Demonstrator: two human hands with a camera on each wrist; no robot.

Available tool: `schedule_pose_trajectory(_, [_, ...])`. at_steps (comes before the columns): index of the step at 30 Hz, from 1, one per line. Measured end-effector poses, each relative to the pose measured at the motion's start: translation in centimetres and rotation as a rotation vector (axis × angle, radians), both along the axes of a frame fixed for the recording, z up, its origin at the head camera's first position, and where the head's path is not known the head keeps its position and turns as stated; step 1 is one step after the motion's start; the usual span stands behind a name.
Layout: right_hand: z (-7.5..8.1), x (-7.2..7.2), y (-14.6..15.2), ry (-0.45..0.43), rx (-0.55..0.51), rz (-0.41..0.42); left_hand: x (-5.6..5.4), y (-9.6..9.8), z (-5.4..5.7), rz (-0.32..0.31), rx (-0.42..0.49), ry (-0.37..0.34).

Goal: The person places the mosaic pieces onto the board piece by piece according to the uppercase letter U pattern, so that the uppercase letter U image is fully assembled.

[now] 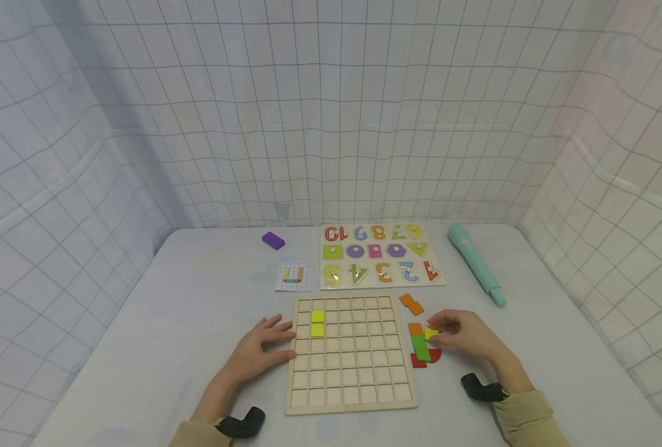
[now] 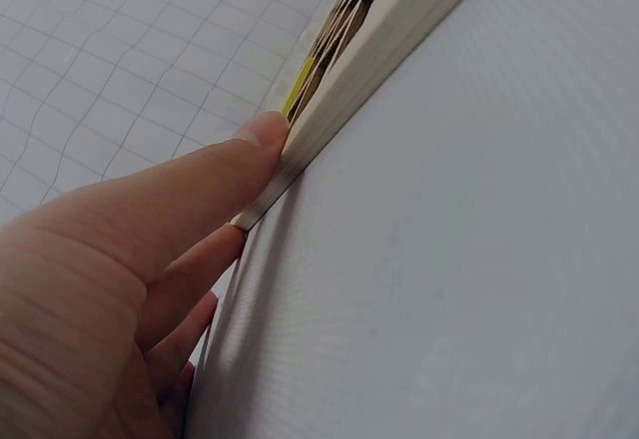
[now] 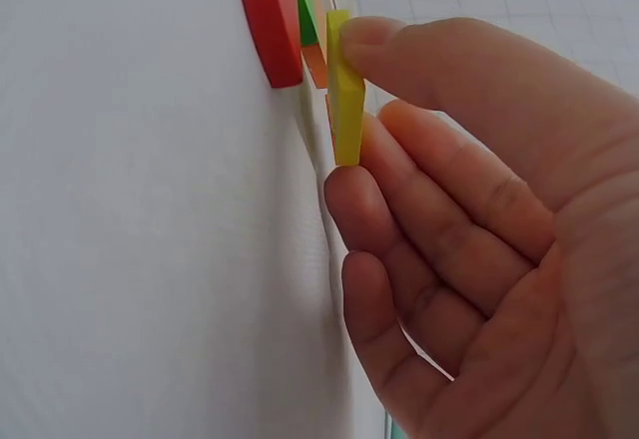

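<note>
A wooden grid board [image 1: 359, 357] lies on the table with two yellow square tiles [image 1: 317, 323] in its upper left cells, one above the other. My left hand [image 1: 255, 351] touches the board's left edge with its thumb and extended fingertips, as the left wrist view also shows. To the right of the board, my right hand [image 1: 465, 335] pinches a yellow square tile [image 3: 345, 90] between thumb and fingers. Close by are an orange square [image 1: 415, 329], a green strip [image 1: 421, 349] and red pieces [image 1: 435, 355]. Orange pieces [image 1: 412, 304] lie farther up.
Behind the board stand a number puzzle [image 1: 384, 288] and a small pattern card [image 1: 279, 284] with a U-like coloured shape. A purple block [image 1: 273, 240] lies at the back left. At the back right lies a mint-coloured, stick-like object [image 1: 477, 264]. Grid-patterned sheets surround the table.
</note>
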State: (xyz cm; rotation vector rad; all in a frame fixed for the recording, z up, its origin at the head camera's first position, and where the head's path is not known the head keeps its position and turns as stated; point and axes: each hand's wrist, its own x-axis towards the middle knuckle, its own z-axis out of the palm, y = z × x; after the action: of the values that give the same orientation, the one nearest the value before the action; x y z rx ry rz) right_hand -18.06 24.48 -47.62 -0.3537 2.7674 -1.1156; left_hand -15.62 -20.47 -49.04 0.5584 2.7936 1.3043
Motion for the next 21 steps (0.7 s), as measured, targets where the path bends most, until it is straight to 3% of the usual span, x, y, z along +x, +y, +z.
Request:
schedule_pose_trajectory(11, [0.8, -0.2, -0.8, 0.024, -0.022, 0.003, 0.0, 0.0, 0.1, -0.001, -0.007, 0.009])
schedule_pose_trajectory(21, [1.8, -0.7, -3.1, 0.060, -0.047, 0.108, 0.1, 0.0, 0.2, -0.003, 0.001, 0.009])
